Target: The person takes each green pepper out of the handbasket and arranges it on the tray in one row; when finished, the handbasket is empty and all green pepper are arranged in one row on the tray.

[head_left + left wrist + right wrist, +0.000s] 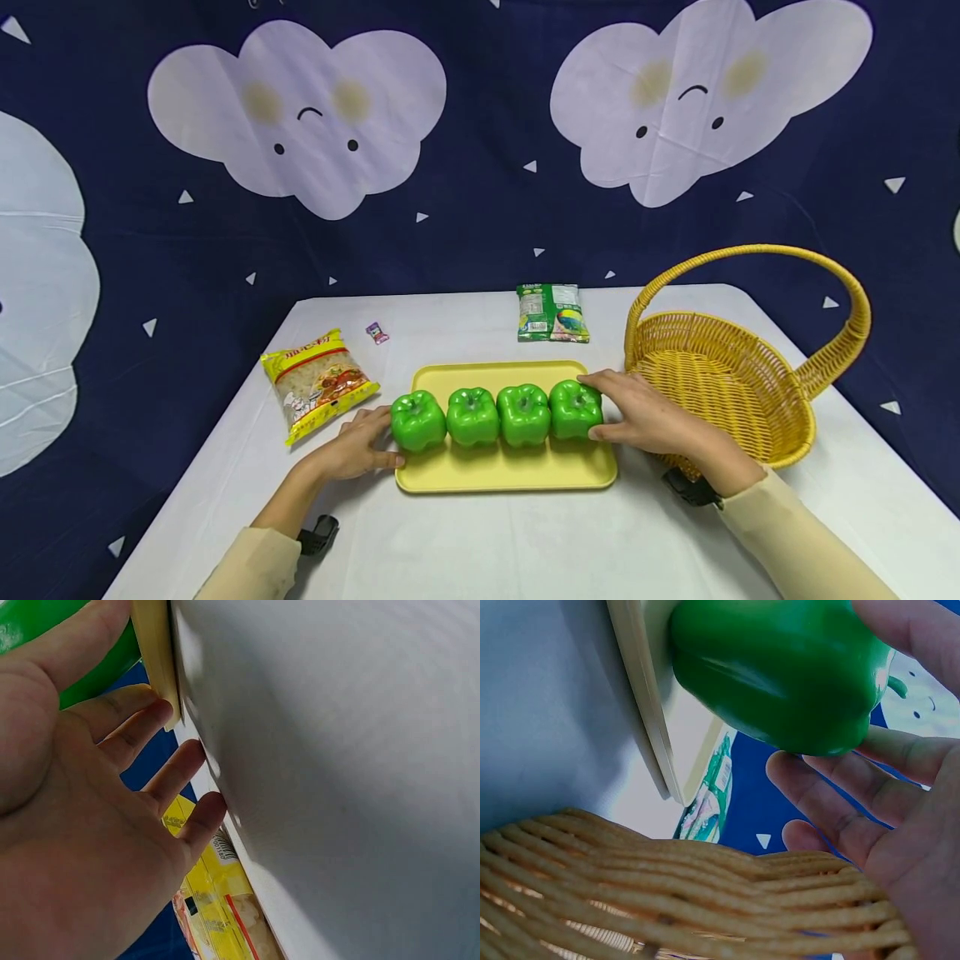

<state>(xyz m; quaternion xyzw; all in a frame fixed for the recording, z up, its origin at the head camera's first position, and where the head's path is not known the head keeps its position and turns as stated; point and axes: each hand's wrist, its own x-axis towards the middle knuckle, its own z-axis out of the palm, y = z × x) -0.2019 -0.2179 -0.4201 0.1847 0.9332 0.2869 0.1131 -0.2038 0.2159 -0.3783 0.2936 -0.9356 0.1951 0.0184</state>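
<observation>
Four-lobed green bell peppers stand in a row on a yellow tray (510, 477). At the row's left end is a green bell pepper (418, 421), with my left hand (358, 446) beside it. That hand's thumb and fingertips are at the tray's left edge, the fingers loosely spread. My right hand (643, 410) holds the rightmost bell pepper (575, 408) from its right side. In the right wrist view, thumb and fingers lie on opposite sides of this pepper (780, 671), which stays upright on the tray. Two more peppers, a left-centre pepper (472, 417) and a right-centre pepper (523, 415), sit between.
A yellow wicker basket (795, 442) with a tall handle stands at right, close under my right wrist. Left of the tray lies a yellow food packet (318, 383). A small purple wrapped sweet (377, 333) and a green packet (552, 313) lie farther back on the white tablecloth.
</observation>
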